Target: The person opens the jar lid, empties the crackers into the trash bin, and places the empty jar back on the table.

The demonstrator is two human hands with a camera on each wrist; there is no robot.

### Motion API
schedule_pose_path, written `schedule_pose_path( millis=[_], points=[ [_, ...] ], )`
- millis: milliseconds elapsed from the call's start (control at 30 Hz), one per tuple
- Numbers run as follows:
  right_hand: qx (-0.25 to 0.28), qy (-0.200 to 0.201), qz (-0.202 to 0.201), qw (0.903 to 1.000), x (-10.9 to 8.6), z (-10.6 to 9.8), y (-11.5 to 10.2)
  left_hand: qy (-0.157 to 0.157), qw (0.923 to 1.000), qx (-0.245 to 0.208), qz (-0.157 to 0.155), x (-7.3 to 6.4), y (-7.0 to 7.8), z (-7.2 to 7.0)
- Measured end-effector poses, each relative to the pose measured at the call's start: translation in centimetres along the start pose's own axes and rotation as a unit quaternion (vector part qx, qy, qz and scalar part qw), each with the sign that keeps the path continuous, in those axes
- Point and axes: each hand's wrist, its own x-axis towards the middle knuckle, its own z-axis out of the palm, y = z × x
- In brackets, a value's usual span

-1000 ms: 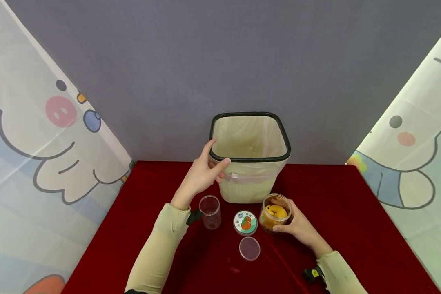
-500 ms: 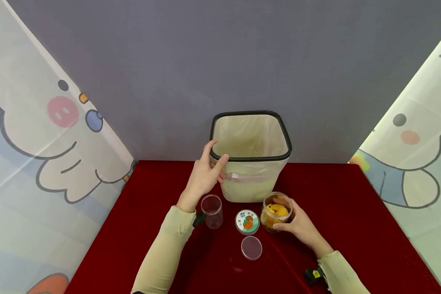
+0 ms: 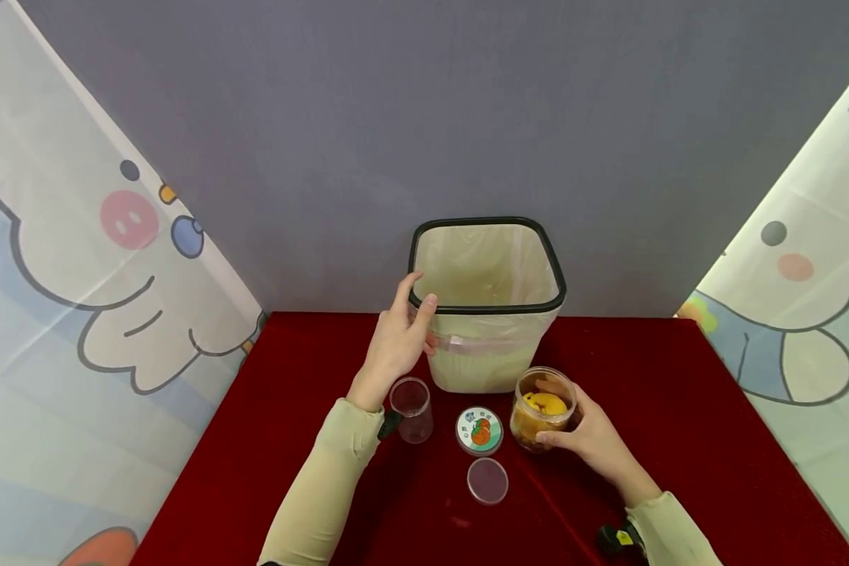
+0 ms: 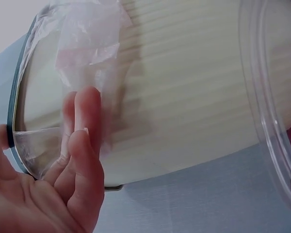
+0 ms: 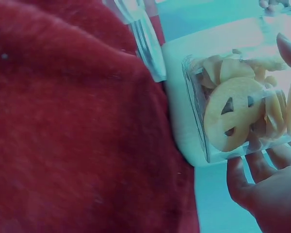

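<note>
My left hand [image 3: 396,339] grips the black rim at the near left corner of a cream waste bin [image 3: 477,365], which is lined with a clear bag [image 4: 89,53]. Its other fingers [image 4: 87,116] curl against the bin's outside. With my right hand [image 3: 594,440] I hold a clear jar [image 3: 527,424], fingers and thumb on opposite sides. The jar has no lid on and contains yellow pieces; a round biscuit [image 5: 233,114] with a cut-out face shows through its wall. Whether the jar touches the cloth, I cannot tell.
An empty clear jar [image 3: 413,424] stands below my left wrist. Between the jars lies a lid [image 3: 479,430] printed with orange fruit, and nearer me a plain clear lid [image 3: 487,481]. Red cloth [image 3: 679,424] covers the table, with a grey wall [image 3: 495,118] behind the bin.
The jar in my right hand has shifted slightly to the right, away from the printed lid. My left hand keeps its place on the bin's rim. The head view has shifted a little.
</note>
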Motion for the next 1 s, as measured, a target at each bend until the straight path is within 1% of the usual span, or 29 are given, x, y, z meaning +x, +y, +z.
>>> schedule_pose_path(
  millis=[100, 333, 500, 633, 800, 933, 1000],
  points=[
    [-0.013, 0.01, -0.008, 0.9998, -0.1, -0.5, -0.6, 0.002, 1.0, 0.002, -0.005, -0.1, 0.0, 0.0],
    [-0.046, 0.032, 0.001, 0.9984, -0.2, -1.7, -2.2, 0.002, 1.0, -0.005, -0.006, -0.1, -0.3, 0.0],
    [-0.051, 0.04, 0.0, 0.9979, -0.2, -2.4, -3.4, -0.004, 0.9998, -0.016, -0.006, -0.1, -0.2, 0.0],
    [-0.054, 0.04, -0.01, 0.9977, -0.1, -3.1, -4.4, 0.0, 0.9998, -0.018, -0.008, -0.1, -0.1, 0.1],
    [-0.062, 0.049, -0.021, 0.9966, 0.3, -4.5, -5.4, 0.005, 0.9999, -0.007, -0.013, 0.0, -0.1, 0.3],
    [-0.084, 0.064, -0.026, 0.9941, 0.7, -6.0, -6.7, 0.006, 0.9999, -0.003, -0.015, 0.0, -0.1, 0.3],
    [-0.103, 0.072, -0.026, 0.9917, 0.9, -6.8, -7.5, 0.008, 0.9999, -0.002, -0.015, -0.1, -0.1, 0.3]
  ],
)
